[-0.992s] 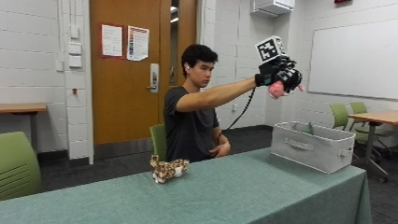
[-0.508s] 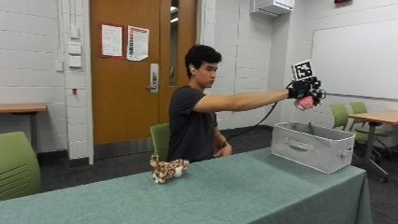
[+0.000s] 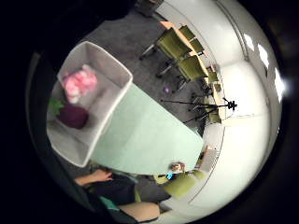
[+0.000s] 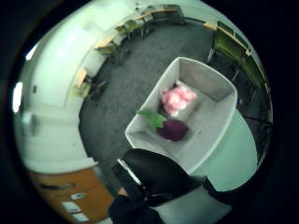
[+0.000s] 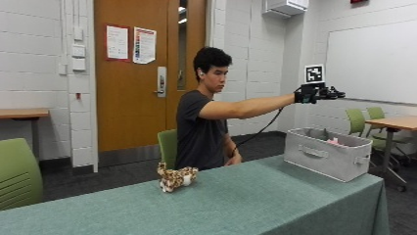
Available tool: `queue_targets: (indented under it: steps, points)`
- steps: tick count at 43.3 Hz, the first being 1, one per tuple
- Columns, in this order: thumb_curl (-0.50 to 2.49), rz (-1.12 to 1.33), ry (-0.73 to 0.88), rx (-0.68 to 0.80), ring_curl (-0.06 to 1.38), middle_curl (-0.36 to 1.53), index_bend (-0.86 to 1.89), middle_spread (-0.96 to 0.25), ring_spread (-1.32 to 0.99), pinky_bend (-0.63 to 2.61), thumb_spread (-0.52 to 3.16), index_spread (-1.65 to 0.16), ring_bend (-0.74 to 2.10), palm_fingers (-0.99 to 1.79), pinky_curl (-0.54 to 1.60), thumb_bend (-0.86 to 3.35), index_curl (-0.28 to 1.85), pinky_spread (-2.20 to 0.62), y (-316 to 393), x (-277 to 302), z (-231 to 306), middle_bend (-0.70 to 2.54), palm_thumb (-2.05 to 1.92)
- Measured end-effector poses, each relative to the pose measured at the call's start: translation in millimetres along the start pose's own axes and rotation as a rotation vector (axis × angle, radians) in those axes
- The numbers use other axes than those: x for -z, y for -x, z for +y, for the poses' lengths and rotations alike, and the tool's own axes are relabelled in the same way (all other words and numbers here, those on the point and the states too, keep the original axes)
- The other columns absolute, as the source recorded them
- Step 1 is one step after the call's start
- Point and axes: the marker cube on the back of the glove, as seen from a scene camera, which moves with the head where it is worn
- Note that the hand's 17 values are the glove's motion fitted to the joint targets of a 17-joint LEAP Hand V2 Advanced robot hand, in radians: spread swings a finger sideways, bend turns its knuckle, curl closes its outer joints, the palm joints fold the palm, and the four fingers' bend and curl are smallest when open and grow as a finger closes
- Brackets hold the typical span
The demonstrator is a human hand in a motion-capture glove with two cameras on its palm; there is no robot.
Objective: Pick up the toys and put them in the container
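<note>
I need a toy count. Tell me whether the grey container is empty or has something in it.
Not empty. The grey container holds a pink toy and a purple toy with a green leaf. A spotted plush toy lies out on the table.

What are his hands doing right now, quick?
Right hand, the gloved one: held out above the grey container, holding nothing; looks open.
Left hand, bare: empty, down by the table's edge, fingers relaxed.
</note>
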Motion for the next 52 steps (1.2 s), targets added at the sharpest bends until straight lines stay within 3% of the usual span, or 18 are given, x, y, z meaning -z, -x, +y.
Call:
queue_targets:
  steps: [4,8,13,20,26,37,52]
  points:
    - [0.55,-0.101,-0.002,-0.059,0.27,0.51,0.04,-0.02,-0.10,0.94,0.90,-0.21,0.35,-0.30,0.37,-0.14,0.53,-0.05,-17,16,28,0.20,-0.17]
    - [0.48,-0.252,-0.005,-0.021,0.26,0.50,0.07,-0.01,-0.08,0.87,0.90,-0.21,0.30,-0.22,0.35,-0.14,0.48,-0.03,-60,27,77,0.20,-0.18]
    - [0.41,-0.148,0.012,0.011,0.26,0.49,0.11,-0.01,-0.08,0.80,0.90,-0.21,0.28,-0.14,0.32,-0.14,0.44,-0.01,-136,24,157,0.20,-0.19]
    - [0.33,0.132,0.056,-0.327,0.26,0.48,0.12,-0.02,-0.09,0.75,0.89,-0.21,0.26,-0.11,0.31,-0.14,0.40,0.00,-243,10,257,0.20,-0.19]
    - [0.28,0.096,0.052,-0.467,0.26,0.47,0.13,-0.03,-0.09,0.71,0.87,-0.21,0.22,-0.10,0.30,-0.14,0.38,0.00,-301,-4,346,0.19,-0.19]
    - [0.22,-0.009,0.137,-0.655,0.26,0.45,0.17,-0.05,-0.10,0.66,0.84,-0.22,0.18,-0.07,0.30,-0.14,0.36,0.01,-375,-99,477,0.18,-0.19]
    - [0.18,-0.120,0.379,-0.775,0.18,0.34,0.26,-0.04,-0.06,0.75,0.78,-0.24,0.08,-0.20,0.34,-0.14,0.42,0.04,-389,-235,566,0.10,-0.19]
